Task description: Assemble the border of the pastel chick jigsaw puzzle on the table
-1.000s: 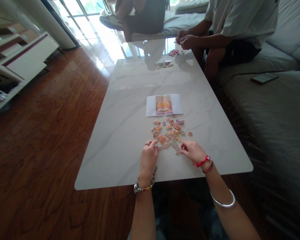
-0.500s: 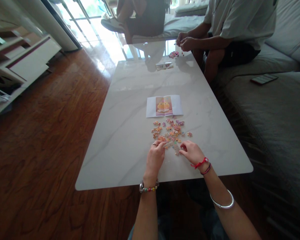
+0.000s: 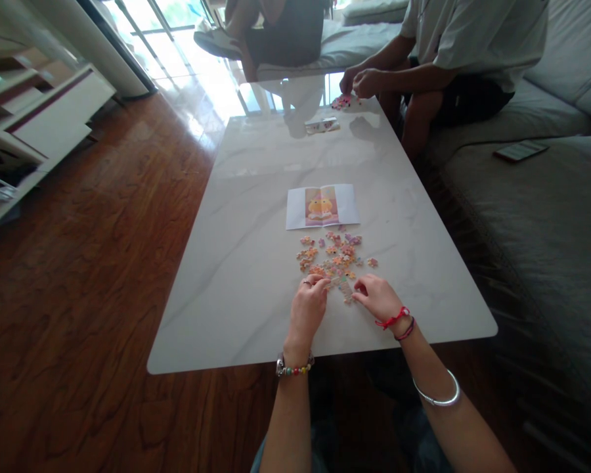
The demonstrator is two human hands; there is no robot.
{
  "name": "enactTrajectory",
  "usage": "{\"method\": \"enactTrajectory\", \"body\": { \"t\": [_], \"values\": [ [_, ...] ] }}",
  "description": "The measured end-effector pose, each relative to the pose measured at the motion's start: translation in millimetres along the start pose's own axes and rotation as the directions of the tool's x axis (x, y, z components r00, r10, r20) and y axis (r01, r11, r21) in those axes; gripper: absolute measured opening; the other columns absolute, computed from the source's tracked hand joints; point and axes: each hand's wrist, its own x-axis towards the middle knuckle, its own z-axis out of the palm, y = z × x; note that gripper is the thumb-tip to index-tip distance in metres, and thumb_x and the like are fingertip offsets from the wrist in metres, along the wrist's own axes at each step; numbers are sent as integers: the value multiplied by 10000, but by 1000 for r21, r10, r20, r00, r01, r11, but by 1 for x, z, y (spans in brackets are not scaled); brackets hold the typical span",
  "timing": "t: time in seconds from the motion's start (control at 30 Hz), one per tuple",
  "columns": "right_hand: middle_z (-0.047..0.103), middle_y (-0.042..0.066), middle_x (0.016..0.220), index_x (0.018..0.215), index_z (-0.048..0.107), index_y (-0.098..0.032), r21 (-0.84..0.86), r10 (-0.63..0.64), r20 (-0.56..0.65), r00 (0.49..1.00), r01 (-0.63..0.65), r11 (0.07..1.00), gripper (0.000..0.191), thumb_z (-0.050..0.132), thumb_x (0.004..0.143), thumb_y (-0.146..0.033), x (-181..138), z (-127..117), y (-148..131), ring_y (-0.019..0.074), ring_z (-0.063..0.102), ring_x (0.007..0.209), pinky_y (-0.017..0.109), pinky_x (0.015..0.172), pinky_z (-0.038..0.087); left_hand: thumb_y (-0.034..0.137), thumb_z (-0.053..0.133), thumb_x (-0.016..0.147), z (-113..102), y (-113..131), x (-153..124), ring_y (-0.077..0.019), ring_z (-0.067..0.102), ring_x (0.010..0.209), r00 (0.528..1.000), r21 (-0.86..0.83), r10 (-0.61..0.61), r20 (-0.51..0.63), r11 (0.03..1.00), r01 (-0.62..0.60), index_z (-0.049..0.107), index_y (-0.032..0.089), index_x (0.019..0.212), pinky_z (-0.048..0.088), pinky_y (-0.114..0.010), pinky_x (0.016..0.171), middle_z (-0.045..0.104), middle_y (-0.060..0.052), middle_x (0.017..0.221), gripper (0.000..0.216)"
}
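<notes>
Small jigsaw puzzle pieces (image 3: 342, 252) in orange, pink and purple lie in a loose heap on the white marbled table (image 3: 236, 276). At the near side of the heap is a joined strip of puzzle pieces (image 3: 345, 289), pale with some green. My left hand (image 3: 309, 305) pinches the strip's left end, its fingertips closed. To the right, my right hand (image 3: 374, 295) has curled fingers close against the strip's other side; whatever lies between those fingertips is too small to make out. Beyond the heap rests a creased picture sheet (image 3: 295, 209) showing a yellow character.
At the far end a person's hands (image 3: 367, 82) work over another heap of pieces (image 3: 341, 102). A small packet (image 3: 322, 125) lies nearer. A grey sofa (image 3: 536, 197) with a phone (image 3: 521, 151) runs along the right. A second person sits at the back.
My hands stay almost where they were, with the left shifted very slightly right along the strip. The far person's hands have lowered toward their own pieces. The view has tilted slightly.
</notes>
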Motion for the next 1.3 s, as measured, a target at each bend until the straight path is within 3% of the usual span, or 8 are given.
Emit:
{"method": "enactTrajectory", "body": {
  "t": [0.27, 0.67, 1.3],
  "values": [
    [561, 28, 720, 731, 577, -173, -13, -12, 0, 1000, 12, 1000, 56, 568, 703, -221, 0, 1, 0, 135, 518, 679, 237, 656, 383, 110, 504, 756, -3, 8, 1, -176, 455, 1049, 996, 63, 83, 43, 994, -86, 597, 272, 972, 405, -376, 894, 555, -32, 1092, 285],
    [569, 32, 739, 746, 573, -171, -19, -29, 15, 999, 29, 999, 69, 568, 713, -232, -1, 0, 0, 136, 521, 691, 238, 663, 383, 90, 431, 792, 0, 5, -1, -166, 433, 1127, 983, 45, 144, 117, 988, -150, 554, 268, 1045, 401, -354, 899, 547, -19, 1146, 333],
    [583, 32, 719, 736, 587, -161, -17, -35, -3, 999, 35, 999, 54, 564, 713, -204, 2, 1, 3, 132, 524, 674, 233, 651, 382, 42, 470, 742, -9, -9, -1, -175, 473, 1067, 990, 61, 141, -16, 988, -140, 549, 223, 1015, 426, -374, 911, 534, -48, 1112, 337]
  ]
}}
